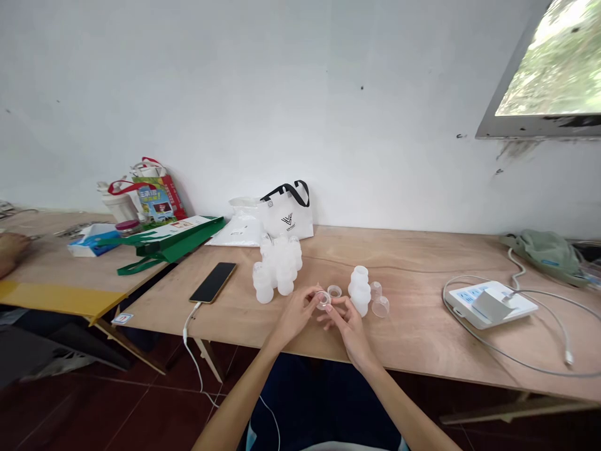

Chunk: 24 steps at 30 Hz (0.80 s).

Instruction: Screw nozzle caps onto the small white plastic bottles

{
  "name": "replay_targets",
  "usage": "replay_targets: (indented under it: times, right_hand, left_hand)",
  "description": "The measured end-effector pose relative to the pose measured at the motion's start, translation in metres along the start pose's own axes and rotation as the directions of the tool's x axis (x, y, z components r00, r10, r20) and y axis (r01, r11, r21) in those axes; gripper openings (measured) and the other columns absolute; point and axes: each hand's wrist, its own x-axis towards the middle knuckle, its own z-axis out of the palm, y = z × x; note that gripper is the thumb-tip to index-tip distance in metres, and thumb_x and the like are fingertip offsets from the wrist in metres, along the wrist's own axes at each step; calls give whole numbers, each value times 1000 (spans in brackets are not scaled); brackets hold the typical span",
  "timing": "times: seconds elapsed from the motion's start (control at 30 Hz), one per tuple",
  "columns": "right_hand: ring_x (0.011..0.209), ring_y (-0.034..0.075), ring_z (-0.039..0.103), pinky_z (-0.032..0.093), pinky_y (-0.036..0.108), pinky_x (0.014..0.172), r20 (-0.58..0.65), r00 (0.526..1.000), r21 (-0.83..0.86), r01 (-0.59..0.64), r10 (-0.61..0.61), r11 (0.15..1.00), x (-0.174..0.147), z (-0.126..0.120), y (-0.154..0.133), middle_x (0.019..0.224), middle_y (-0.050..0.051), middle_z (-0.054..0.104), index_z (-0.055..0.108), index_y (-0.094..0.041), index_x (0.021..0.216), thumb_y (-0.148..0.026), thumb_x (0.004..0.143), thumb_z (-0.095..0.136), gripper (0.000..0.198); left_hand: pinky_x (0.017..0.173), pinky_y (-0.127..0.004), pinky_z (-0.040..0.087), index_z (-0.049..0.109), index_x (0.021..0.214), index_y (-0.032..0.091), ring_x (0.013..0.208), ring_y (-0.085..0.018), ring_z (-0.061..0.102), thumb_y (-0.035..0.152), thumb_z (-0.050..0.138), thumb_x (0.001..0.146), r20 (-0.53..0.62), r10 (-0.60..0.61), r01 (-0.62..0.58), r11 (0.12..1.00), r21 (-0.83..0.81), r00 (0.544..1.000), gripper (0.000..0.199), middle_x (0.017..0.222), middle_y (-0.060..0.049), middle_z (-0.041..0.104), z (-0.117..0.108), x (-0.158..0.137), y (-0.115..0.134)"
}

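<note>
Between my two hands, just above the table's front part, is a small clear plastic ring-shaped piece (323,299). My left hand (303,307) pinches its left side, and my right hand (346,322) grips its right edge with thumb and fingers. Right behind it lies a similar clear round piece (334,291) on the wood. A white translucent ribbed bottle (360,289) stands beside my right hand. Two clear cups (380,306) lie to the right of that bottle. Several more white translucent bottles (277,266) stand in a cluster left of my hands.
A black phone (213,283) with a white cable lies at left. Behind are a white bag (288,216) with black handles and a white plastic package (239,227). A green bag (173,238) spans the table gap. A white device (491,304) with looping cables sits at right.
</note>
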Motion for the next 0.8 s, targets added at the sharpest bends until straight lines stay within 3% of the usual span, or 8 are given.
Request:
replay_targets:
  times: [0.27, 0.43, 0.63, 0.8]
  right_hand:
    - [79, 21, 74, 52, 29, 62, 20, 1000, -54, 16, -15, 998, -2, 0, 0, 97, 5, 75, 57, -23, 94, -52, 87, 74, 34]
    - [84, 22, 75, 56, 31, 65, -2, 1000, -22, 7, -7, 1000, -2, 1, -3, 105, 6, 74, 57, -24, 101, -54, 88, 71, 36]
    - [93, 24, 73, 56, 32, 66, 45, 999, -57, -1, 4, 998, -3, -1, -1, 106, 5, 73, 58, -26, 100, -56, 91, 66, 32]
    - [84, 23, 71, 54, 32, 63, -38, 998, -82, 38, -42, 996, -4, 0, -4, 102, 5, 73, 62, -27, 105, -56, 91, 65, 33]
  left_hand:
    - [69, -28, 47, 71, 91, 21, 73, -18, 64, 39, 48, 97, -75, 0, 10, 990, 143, 997, 30, 88, -3, 74, 5, 1, -5]
    - [68, -26, 48, 68, 106, 22, 79, -17, 66, 43, 53, 97, -69, -15, 17, 999, 27, 998, 28, 98, -3, 74, 3, -1, 0]
    - [61, -24, 45, 66, 97, 21, 72, -15, 60, 44, 59, 94, -87, -20, 21, 1000, 11, 996, 25, 85, -1, 68, -1, -1, -1]
    - [64, -24, 51, 64, 115, 23, 93, -20, 64, 52, 58, 95, -11, -20, 18, 992, -126, 1000, 36, 105, -6, 68, -3, -3, 2]
